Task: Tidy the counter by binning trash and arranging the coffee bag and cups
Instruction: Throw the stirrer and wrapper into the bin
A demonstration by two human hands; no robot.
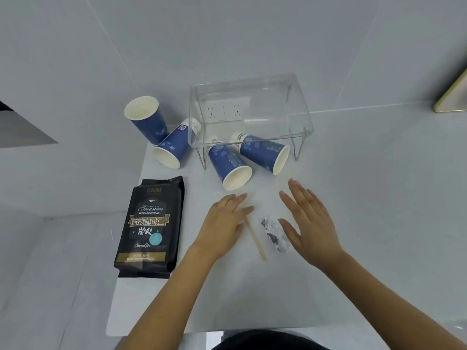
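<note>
A black coffee bag point(149, 228) lies flat on the white counter point(227, 294), left of my hands. Several blue paper cups are scattered behind it: one upright point(146, 120), the others tipped over point(174, 145), point(228, 165), point(265, 152). A wooden stir stick point(256, 239) and a crumpled wrapper point(274, 232) lie between my hands. My left hand point(223, 223) rests flat, fingers spread, its fingertips over the stick's upper end. My right hand point(309, 218) is flat and open just right of the wrapper, its thumb touching it. Neither hand holds anything.
A clear acrylic riser shelf point(250, 112) stands at the back against the tiled wall, with two tipped cups partly under it and wall sockets point(225, 111) seen through it. A lower grey floor lies left of the counter's edge. A gold-edged object point(452, 94) sits far right.
</note>
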